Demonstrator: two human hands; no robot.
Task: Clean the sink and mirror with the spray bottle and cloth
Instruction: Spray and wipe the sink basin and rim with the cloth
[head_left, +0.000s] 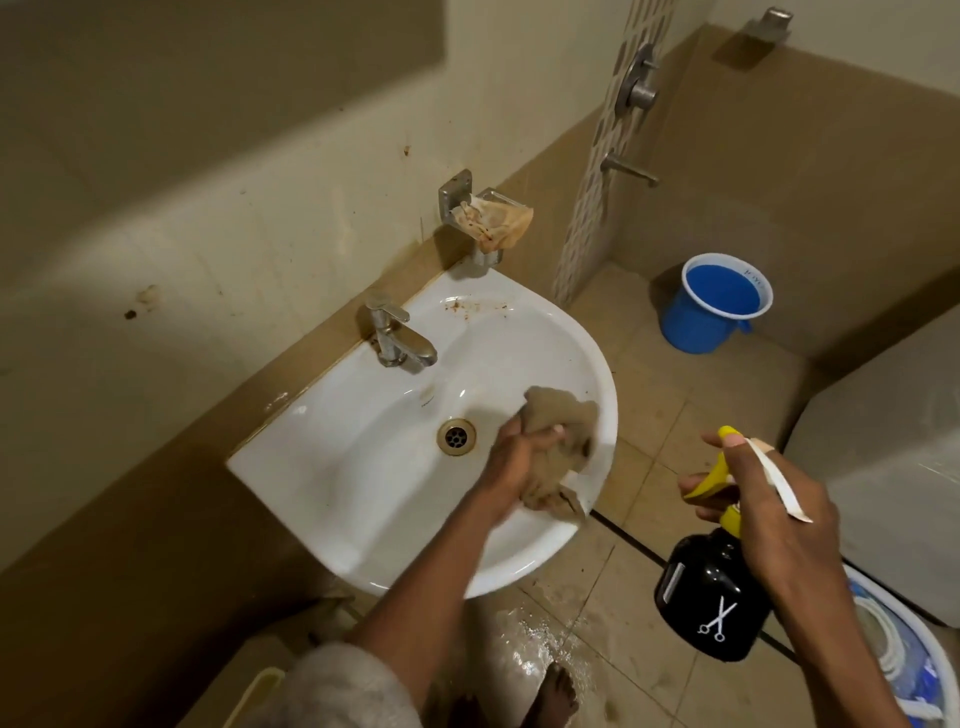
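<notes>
A white wall-hung sink fills the middle of the view, with a brass drain and a chrome tap at its back. My left hand grips a crumpled brown cloth against the right inner side of the bowl. Brown stains mark the back rim. My right hand holds a black spray bottle with a yellow trigger head, out over the floor to the right of the sink. The bottle bears a white scissors mark. No mirror is in view.
A metal soap holder with a stained rag hangs on the wall behind the sink. A blue mug-shaped bucket stands on the tiled floor at the right. Shower fittings sit on the far wall. The floor below the sink is wet, near my bare foot.
</notes>
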